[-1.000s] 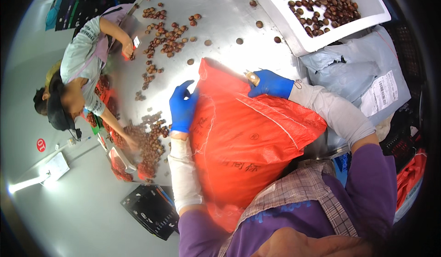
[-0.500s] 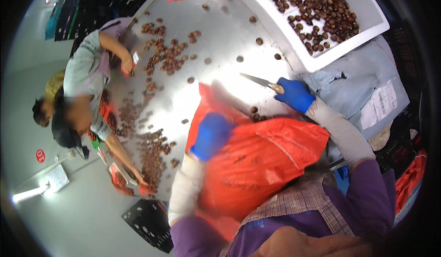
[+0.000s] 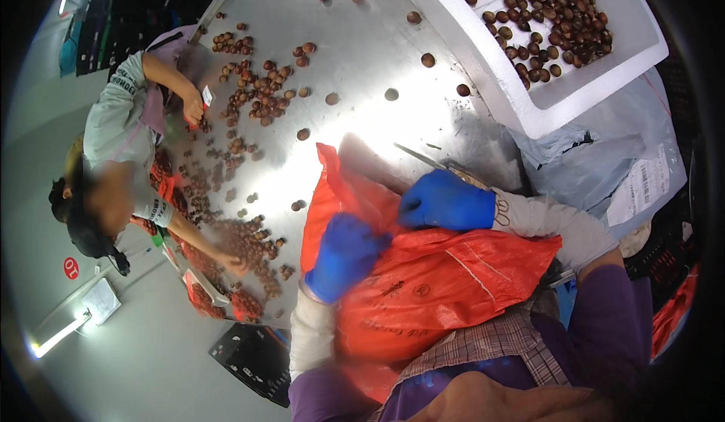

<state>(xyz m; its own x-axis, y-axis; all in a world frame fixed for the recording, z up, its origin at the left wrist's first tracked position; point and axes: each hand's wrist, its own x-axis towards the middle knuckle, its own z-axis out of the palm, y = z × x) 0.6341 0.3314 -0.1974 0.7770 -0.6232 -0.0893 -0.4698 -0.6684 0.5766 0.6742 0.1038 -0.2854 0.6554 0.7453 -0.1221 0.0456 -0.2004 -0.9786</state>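
Note:
A red woven plastic sack [image 3: 423, 286] lies bunched in front of me, its upper flap spread on the metal table. My left hand [image 3: 343, 257], in a blue glove, is closed on the sack's upper edge and is slightly blurred. My right hand [image 3: 447, 201], also blue-gloved, has its fingers curled together at the same edge, a short way to the right; the sack fabric runs under them. Just beyond the right hand lies a knife [image 3: 420, 155], blade pointing left, its handle partly behind the hand.
Brown chestnuts [image 3: 268, 97] are scattered over the metal table [image 3: 362, 52]. A white foam box [image 3: 529, 116] of chestnuts stands far right, with a grey plastic bag [image 3: 604, 173] beside it. At left, a co-worker [image 3: 124, 135] reaches over the chestnuts. Black crates [image 3: 253, 365] stand lower left.
My right hand has let go of the knife and moved left and down onto the sack's edge. My left hand has shifted slightly down along the sack. The co-worker's lower hand has lifted a little.

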